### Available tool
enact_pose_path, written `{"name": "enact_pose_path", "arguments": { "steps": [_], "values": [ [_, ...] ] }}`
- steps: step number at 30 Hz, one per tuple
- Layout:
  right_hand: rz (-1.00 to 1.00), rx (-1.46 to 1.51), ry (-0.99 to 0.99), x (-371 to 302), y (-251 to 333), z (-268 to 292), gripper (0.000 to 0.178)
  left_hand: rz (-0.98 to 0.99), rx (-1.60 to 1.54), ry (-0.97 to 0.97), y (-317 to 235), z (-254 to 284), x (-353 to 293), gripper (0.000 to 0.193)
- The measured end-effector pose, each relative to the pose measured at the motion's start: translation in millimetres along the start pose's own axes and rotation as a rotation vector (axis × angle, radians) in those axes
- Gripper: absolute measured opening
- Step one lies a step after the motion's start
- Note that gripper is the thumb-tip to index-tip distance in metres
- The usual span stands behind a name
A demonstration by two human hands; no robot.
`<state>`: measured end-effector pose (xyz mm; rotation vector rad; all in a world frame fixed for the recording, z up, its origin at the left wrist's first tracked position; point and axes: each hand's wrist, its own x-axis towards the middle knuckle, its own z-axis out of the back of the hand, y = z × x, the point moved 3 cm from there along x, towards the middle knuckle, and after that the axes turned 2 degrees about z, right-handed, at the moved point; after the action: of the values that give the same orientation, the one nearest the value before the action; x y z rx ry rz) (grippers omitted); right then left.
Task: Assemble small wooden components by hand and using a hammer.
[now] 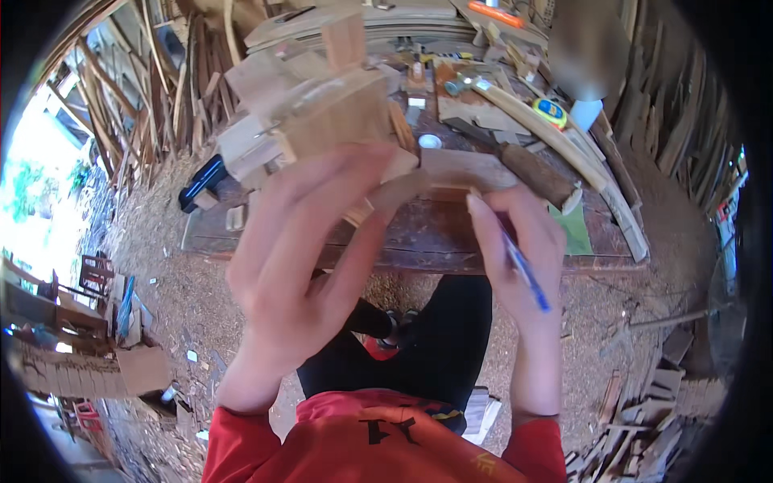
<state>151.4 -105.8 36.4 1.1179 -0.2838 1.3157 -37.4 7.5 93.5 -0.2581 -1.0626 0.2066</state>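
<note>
My right hand is closed around a blue pen, its tip end toward the workbench and its blue end slanting down toward my wrist. My left hand, blurred by motion, is raised over the bench's left half. Its thumb and fingertips pinch a small brown piece of wood. Just beyond that hand stands a pale wooden assembly of joined blocks, partly hidden by my fingers. A flat wooden board lies on the bench between my two hands.
Right of centre lie a thick round wooden handle, a long curved wood strip, a tape measure and a green sheet. A black tool rests at the left edge. Timber pieces lean around the walls; shavings cover the floor.
</note>
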Motion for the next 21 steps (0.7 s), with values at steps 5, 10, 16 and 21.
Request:
{"name": "enact_pose_path", "arguments": {
  "steps": [5,10,16,21],
  "values": [
    [0.276,-0.352,0.108,63,13,-15,0.014,0.017,0.164,0.024,11,39,6,0.042],
    [0.430,-0.456,0.028,100,18,-17,0.038,0.222,-0.170,-0.145,28,47,18,0.055],
    [0.277,0.164,0.100,119,103,-14,0.027,0.122,-0.184,-0.244,44,45,19,0.076],
    [0.215,0.173,0.327,137,126,-7,0.022,-0.009,-0.056,-0.341,51,44,19,0.079]
  ]
}}
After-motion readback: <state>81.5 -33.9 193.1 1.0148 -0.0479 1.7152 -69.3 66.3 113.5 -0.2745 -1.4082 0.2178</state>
